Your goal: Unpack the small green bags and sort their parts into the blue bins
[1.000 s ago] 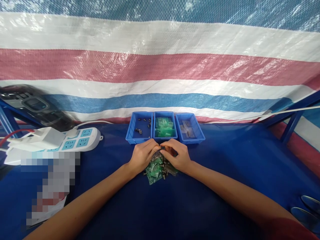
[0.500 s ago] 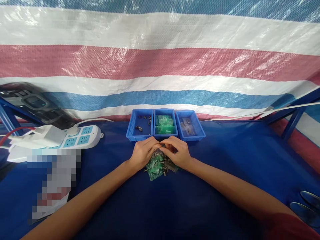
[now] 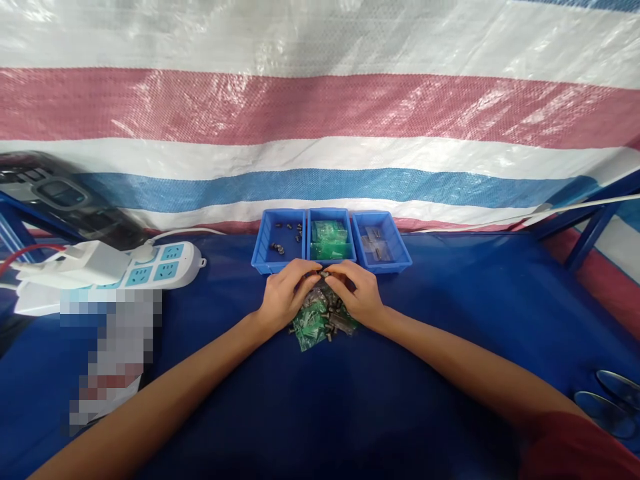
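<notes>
Over the middle of a mixed pile, my left hand (image 3: 289, 293) and my right hand (image 3: 359, 293) meet at the fingertips. Pinched between them is a small metal screw (image 3: 324, 274), its far side partly covered by fingers. Below lies the pile, made up of green-printed plastic packets (image 3: 311, 327), clear packets (image 3: 343, 323) and loose metal screws (image 3: 330, 328). Part of it is hidden under my hands. Just beyond my fingers stand three blue bins: the left bin (image 3: 259, 257) with several loose screws, the middle bin (image 3: 352, 233) with green packets, the right bin (image 3: 397, 247) with clear packets.
A white power strip (image 3: 187, 267) with plugs and cables lies on the left of the blue table (image 3: 320, 413). Behind it is a black device in plastic (image 3: 65, 193). A pair of glasses (image 3: 605, 407) rests at the right. A striped tarp (image 3: 320, 107) hangs behind.
The view has tilted down slightly, so things sit higher in the picture. My fingertips have parted a little, and the screw between them now shows.
</notes>
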`<move>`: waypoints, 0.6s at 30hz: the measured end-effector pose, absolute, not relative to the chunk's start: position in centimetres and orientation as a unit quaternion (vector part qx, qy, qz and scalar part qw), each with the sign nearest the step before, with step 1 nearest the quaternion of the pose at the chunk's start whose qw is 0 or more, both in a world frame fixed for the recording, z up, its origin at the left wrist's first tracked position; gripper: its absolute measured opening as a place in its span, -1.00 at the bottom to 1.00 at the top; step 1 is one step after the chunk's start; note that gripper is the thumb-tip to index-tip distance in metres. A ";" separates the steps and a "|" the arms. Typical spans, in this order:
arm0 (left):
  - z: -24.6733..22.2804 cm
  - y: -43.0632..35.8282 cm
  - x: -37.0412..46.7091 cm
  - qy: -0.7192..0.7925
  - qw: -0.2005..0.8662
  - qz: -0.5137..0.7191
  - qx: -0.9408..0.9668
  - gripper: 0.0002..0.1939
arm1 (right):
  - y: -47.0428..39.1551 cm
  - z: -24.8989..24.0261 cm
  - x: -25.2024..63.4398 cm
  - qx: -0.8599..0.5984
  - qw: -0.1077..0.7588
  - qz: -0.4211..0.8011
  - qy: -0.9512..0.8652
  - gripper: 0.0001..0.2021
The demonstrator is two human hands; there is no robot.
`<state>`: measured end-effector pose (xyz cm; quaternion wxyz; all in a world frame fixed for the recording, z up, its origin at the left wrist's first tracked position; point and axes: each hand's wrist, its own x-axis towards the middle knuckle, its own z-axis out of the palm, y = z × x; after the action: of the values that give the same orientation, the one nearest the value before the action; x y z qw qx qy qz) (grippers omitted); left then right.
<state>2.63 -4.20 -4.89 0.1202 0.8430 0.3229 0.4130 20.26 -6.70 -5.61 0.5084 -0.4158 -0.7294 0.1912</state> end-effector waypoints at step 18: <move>-4.4 -4.8 2.5 0.341 0.093 0.458 0.816 -0.87 | -6.7 -5.4 20.0 -0.418 0.517 0.193 -0.722 -0.82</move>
<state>2.55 -4.80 -4.42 0.0930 0.8159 0.3409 0.4576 20.03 -6.74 -5.38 0.5170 -0.4183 -0.7216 0.1925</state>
